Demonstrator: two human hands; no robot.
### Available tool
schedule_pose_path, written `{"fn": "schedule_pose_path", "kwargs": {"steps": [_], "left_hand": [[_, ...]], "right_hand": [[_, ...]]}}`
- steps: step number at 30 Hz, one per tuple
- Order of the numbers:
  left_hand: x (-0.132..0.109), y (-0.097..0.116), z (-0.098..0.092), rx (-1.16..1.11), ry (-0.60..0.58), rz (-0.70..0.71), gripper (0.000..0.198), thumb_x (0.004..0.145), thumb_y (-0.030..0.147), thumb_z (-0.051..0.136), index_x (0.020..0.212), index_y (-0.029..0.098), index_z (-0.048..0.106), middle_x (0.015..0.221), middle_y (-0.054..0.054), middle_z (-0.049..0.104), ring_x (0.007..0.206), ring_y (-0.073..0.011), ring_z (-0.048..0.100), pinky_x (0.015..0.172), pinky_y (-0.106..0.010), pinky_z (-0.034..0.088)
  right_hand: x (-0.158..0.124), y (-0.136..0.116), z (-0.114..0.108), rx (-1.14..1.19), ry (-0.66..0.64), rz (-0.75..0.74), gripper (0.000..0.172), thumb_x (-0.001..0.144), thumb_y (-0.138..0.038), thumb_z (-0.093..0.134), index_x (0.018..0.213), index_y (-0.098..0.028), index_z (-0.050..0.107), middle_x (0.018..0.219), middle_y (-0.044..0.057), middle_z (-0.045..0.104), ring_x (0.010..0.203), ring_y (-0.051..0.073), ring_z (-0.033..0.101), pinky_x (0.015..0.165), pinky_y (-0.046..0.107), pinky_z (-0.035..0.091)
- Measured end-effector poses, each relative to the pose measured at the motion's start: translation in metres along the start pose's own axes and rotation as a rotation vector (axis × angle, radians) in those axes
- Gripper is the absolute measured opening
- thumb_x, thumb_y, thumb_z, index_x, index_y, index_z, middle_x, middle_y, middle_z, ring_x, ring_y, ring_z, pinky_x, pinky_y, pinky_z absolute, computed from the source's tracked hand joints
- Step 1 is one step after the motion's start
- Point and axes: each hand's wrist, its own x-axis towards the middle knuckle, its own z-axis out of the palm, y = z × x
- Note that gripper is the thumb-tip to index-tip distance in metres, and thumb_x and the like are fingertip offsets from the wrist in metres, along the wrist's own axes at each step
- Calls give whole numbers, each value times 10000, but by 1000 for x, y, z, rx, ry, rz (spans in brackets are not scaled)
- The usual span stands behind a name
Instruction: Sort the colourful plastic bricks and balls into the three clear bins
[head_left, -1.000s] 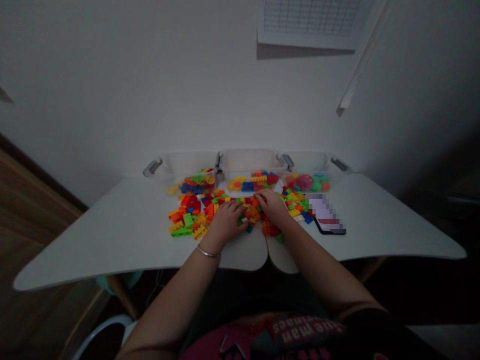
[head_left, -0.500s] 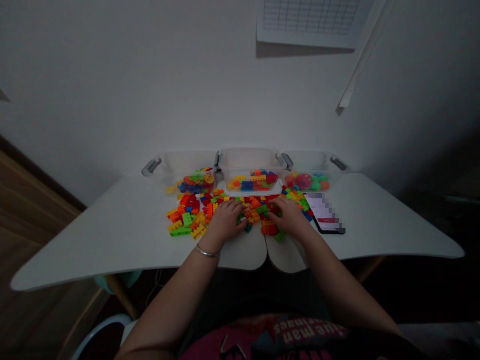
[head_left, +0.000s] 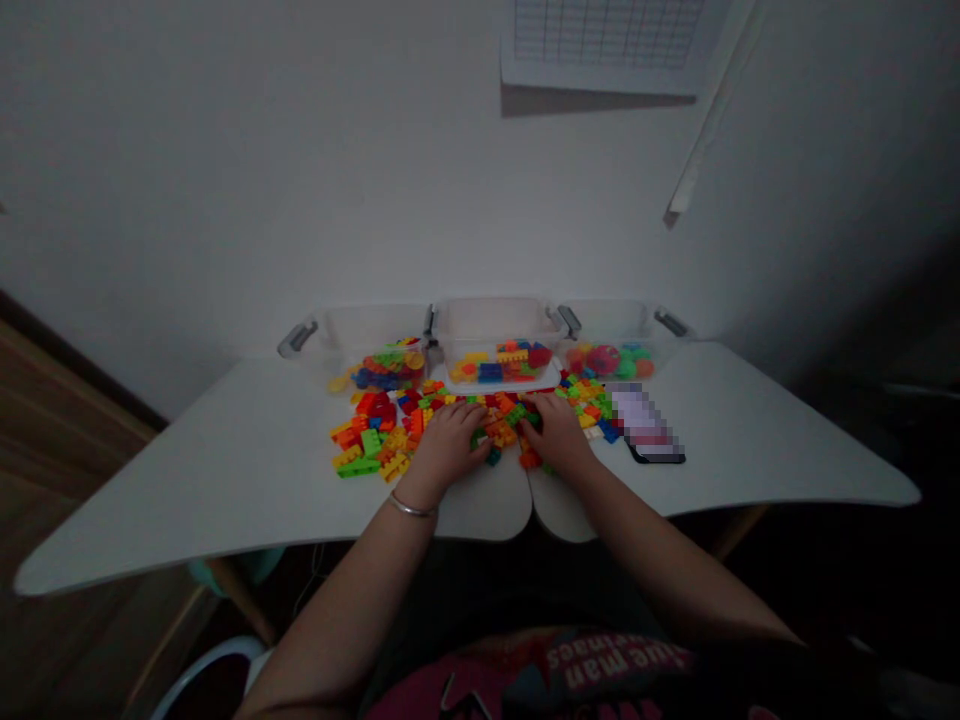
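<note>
A loose heap of toy building bricks (head_left: 394, 440) in orange, green, yellow, red and blue is spread over the white table (head_left: 247, 450). My left hand (head_left: 450, 442), with a silver bangle at the wrist, rests on the middle of the heap. Its fingers reach forward and the thumb stands apart. My right hand (head_left: 560, 432) lies on the heap to the right, its curved fingers and thumb apart. A green brick (head_left: 519, 413) is beside its fingertips. Under both palms the bricks are hidden.
Along the wall stand clear bins: the left bin (head_left: 375, 325) with mixed plastic pieces, the middle bin (head_left: 491, 318) with bricks, the right bin (head_left: 607, 318) with round pieces. A phone (head_left: 660, 456) lies right of the heap. A seam splits the table's front edge.
My right hand has shifted a little left, toward my left hand, uncovering bricks at its right. My left hand stays in about the same place. The view has shifted slightly.
</note>
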Motion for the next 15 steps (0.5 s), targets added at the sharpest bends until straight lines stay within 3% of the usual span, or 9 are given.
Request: {"fn": "schedule_pose_path", "kwargs": {"steps": [5,15], "left_hand": [[0,0,1,14,-6,3,463,865,346,600,1288,158,596,1332,-114,625,1274,-303,521,1122,-480,403],[0,1,-2,4,-2,2,431,872,350,591,1269,183,608,1336,-107,622,1273,-291,521,1125,-485,399]], "right_hand": [[-5,2,0,-32,4,33,374,825,-204,580,1187,-139,649,1100,148,672,1065,304,572,980,463,444],[-3,10,0,208,80,32,281,856,-211,531,1105,-194,662,1103,116,696,1055,266,621,960,455,484]]}}
